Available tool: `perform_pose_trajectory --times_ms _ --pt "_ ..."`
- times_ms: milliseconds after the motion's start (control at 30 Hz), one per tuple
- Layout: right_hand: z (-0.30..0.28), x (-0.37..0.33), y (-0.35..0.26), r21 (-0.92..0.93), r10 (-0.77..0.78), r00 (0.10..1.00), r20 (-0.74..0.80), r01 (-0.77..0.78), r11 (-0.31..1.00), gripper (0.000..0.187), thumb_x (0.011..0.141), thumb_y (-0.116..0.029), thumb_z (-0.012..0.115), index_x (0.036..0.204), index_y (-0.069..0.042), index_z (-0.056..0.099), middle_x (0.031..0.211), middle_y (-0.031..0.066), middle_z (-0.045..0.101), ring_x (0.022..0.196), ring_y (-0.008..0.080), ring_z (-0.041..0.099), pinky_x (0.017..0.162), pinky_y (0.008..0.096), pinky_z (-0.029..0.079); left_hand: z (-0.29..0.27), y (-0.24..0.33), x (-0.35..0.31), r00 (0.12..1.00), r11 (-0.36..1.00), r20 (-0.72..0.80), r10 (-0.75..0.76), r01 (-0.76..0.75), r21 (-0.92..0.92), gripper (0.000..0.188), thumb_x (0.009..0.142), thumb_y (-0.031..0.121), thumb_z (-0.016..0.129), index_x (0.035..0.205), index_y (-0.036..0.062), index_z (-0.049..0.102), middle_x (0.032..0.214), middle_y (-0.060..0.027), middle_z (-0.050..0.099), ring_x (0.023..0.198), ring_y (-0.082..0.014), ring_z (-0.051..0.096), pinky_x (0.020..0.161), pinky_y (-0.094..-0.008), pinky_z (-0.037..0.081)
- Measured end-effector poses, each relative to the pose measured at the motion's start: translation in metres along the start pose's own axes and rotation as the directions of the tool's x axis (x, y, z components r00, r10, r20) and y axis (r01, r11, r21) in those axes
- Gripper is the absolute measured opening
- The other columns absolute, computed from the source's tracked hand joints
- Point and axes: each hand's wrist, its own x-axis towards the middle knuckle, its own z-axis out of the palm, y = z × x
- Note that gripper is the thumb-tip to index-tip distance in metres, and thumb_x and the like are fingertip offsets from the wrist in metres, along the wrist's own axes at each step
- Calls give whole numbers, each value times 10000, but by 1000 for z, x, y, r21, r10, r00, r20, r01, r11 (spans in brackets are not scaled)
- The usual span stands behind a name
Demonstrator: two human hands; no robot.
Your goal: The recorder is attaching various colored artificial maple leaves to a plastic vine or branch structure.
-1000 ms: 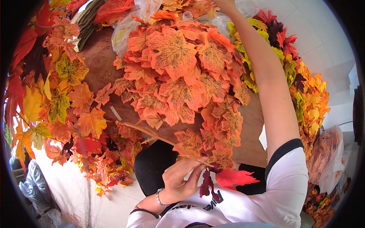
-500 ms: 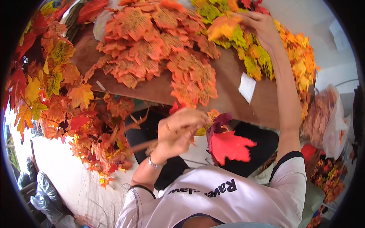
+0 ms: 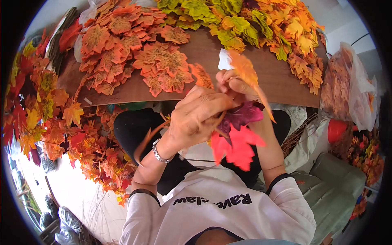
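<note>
Above my lap, my left hand (image 3: 190, 118) pinches a thin brown stem (image 3: 146, 143) whose blurred tail curves past my wrist. A bright red artificial maple leaf (image 3: 239, 148) and a dark purple leaf (image 3: 248, 114) hang from the held end. Right beside it, my right hand (image 3: 233, 85) is closed on an orange-yellow maple leaf (image 3: 246, 70), which stands up from the fingers. The fingertips of both hands meet near the purple leaf, where the exact contact is hidden. Just behind my left hand shows a coral-orange leaf (image 3: 201, 76).
On the brown table (image 3: 122, 97) lie coral leaves (image 3: 108, 53), yellow-green leaves (image 3: 232, 32) and orange-yellow leaves (image 3: 300, 32). White paper (image 3: 224, 59) lies behind my right hand. A leafy garland (image 3: 77, 134) hangs at left; a plastic bag of leaves (image 3: 347, 87) stands at right.
My right hand has come back from the far yellow-green pile to my left hand, bringing the orange-yellow leaf. The view has shifted; my left hand still holds the stem.
</note>
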Motion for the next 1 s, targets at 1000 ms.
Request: perform_pose_trajectory --times_ms 1000 --pt "7 -12 48 680 159 982 106 -188 709 142 845 -151 550 864 -32 475 837 27 406 750 101 441 641 265 430 15 -10 -12 979 996 -201 30 -12 87 299 552 -122 615 821 4 579 677 -81 569 590 -217 528 538 -287 410"
